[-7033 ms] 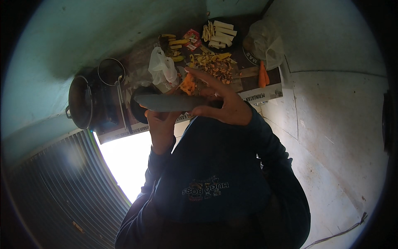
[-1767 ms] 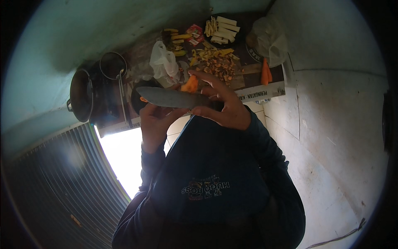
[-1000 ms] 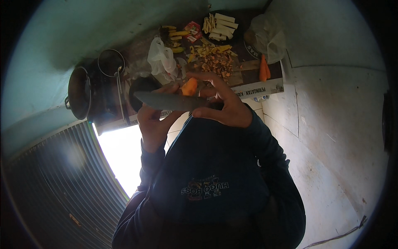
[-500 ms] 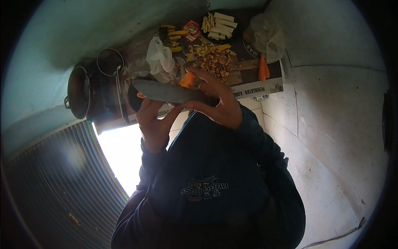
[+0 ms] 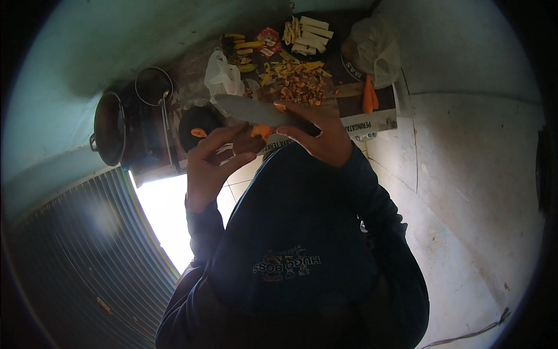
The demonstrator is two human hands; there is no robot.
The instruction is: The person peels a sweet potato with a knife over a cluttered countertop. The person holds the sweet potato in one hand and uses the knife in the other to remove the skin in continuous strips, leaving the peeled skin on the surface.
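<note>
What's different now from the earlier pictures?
In the right hand, the knife moved from the near side of the orange vegetable to its far side. The left hand kept hold of the vegetable. The carrots and white bag stayed put.

Knife (image 5: pixel 247 109) now beyond orange-fleshed piece (image 5: pixel 260 133)

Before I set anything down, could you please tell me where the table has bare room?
The table looks bare in a small patch between the carrots and the orange-brown scraps, toward the front edge. It is crowded beyond the knife, around the white bag and yellow peelings.
</note>
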